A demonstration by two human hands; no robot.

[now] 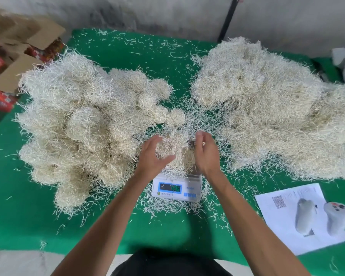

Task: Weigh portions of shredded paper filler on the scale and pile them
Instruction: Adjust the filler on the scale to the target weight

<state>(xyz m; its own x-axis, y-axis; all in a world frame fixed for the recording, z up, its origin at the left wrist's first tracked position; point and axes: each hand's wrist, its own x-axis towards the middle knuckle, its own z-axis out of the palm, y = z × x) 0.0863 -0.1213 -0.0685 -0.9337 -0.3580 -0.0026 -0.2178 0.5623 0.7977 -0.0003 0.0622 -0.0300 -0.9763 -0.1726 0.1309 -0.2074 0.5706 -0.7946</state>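
A small white digital scale [176, 189] with a lit blue-framed display stands near the table's front middle. On its pan rests a clump of cream shredded paper filler [177, 151]. My left hand [152, 154] cups the clump's left side with fingers spread. My right hand [205, 151] presses against its right side, fingers curled. A pile of rounded filler portions [84, 124] lies on the left. A large loose heap of filler [271, 108] lies on the right.
The table is covered in green felt [24, 206] strewn with loose shreds. Open cardboard boxes [14, 62] stand at the far left. A printed sheet [299, 216] with a white device [337, 217] on it lies front right. A black pole [228, 18] rises behind.
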